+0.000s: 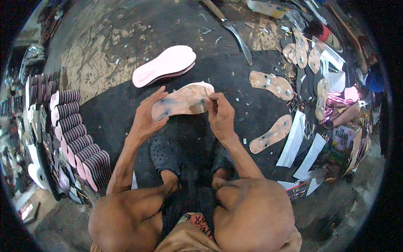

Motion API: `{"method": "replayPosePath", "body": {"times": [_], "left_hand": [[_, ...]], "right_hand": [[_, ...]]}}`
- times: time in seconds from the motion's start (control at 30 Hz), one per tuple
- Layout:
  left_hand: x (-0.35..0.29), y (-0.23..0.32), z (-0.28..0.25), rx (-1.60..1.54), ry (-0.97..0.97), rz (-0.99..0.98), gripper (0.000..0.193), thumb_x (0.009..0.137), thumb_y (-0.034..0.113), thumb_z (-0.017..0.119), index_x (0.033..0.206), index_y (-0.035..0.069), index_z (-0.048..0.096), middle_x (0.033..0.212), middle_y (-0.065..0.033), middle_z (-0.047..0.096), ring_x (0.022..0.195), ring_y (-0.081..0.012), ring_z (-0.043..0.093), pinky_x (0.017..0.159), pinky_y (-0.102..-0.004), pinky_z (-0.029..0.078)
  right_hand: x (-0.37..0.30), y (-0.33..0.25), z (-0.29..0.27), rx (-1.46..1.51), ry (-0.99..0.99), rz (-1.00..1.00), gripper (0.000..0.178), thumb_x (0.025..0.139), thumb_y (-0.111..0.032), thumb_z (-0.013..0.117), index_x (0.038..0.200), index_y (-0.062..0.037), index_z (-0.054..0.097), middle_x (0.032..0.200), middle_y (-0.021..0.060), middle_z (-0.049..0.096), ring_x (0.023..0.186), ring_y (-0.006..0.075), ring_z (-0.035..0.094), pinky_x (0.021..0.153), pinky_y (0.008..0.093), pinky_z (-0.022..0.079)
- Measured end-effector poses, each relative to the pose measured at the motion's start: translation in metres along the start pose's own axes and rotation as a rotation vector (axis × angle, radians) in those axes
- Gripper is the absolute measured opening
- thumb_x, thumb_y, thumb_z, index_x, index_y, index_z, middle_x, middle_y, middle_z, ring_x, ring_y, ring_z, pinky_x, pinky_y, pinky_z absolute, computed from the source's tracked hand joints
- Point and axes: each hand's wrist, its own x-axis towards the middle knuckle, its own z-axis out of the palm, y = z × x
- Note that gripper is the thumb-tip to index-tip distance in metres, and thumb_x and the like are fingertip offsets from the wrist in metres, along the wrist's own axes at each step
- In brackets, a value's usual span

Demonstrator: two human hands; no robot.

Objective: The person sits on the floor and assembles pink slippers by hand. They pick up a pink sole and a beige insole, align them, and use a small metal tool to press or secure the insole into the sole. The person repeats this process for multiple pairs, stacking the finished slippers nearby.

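Between my hands, just above the black mat, is a tan sole pattern [182,101] with dark stains, its wide end angled up to the right. A strip of pale pink insole [206,85] shows past its far edge. My left hand [150,110] grips the narrow end, thumb on the near side and fingers on the far side. At the other end my right hand [220,110] pinches the near edge, its fingers bent together. Just beyond lies a small stack of pale pink insoles [164,64] with dark undersides.
A knife [238,37] with a wooden handle lies at the far right. More tan sole patterns [271,85] and white strips [292,139] are scattered on the right. Striped stacks of pink and black insoles [95,170] stand in rows on the left. Dark clogs [165,154] are on my feet.
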Motion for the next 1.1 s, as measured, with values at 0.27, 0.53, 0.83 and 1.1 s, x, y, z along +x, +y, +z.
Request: {"method": "replayPosePath", "body": {"times": [0.27,0.53,0.83,1.1], "left_hand": [[-0.001,-0.015,0.002,-0.214,0.05,-0.102,0.1,0.072,0.002,0.085,0.164,0.008,0.047,0.157,-0.0158,0.063,0.14,-0.042,0.062,0.12,-0.0515,0.047],[0.002,0.0,0.004,0.102,0.047,-0.011,0.101,0.073,-0.001,0.08,0.167,0.011,0.045,0.149,-0.0149,0.068,0.139,-0.0381,0.06,0.123,-0.047,0.042],[0.077,-0.023,-0.055,0.285,0.247,0.175,0.046,0.081,0.004,0.081,0.127,0.005,0.078,0.147,-0.0133,0.07,0.135,-0.0366,0.065,0.116,-0.0463,0.051],[0.026,0.041,-0.043,0.068,0.06,-0.073,0.032,0.092,0.001,0.075,0.123,0.004,0.081,0.121,-0.0151,0.08,0.11,-0.0256,0.076,0.101,-0.0388,0.059]], "right_hand": [[0.039,-0.063,0.063,0.28,-0.208,-0.079,0.016,0.103,-0.02,0.074,0.108,-0.0059,0.07,0.094,0.0153,0.072,0.088,0.0372,0.073,0.075,0.0477,0.058],[-0.015,-0.045,0.068,0.211,-0.211,-0.071,0.014,0.105,-0.019,0.074,0.106,-0.0055,0.07,0.094,0.0149,0.073,0.085,0.0387,0.071,0.074,0.0497,0.056],[0.039,-0.036,-0.001,0.321,0.041,0.174,0.021,0.115,-0.022,0.064,0.11,-0.0017,0.069,0.093,0.0048,0.076,0.084,0.0121,0.068,0.076,0.0298,0.053],[0.034,0.038,-0.053,0.231,0.294,0.357,0.028,0.116,-0.029,0.06,0.11,-0.0026,0.068,0.1,0.0077,0.081,0.082,0.0143,0.068,0.077,0.0336,0.056]]}}
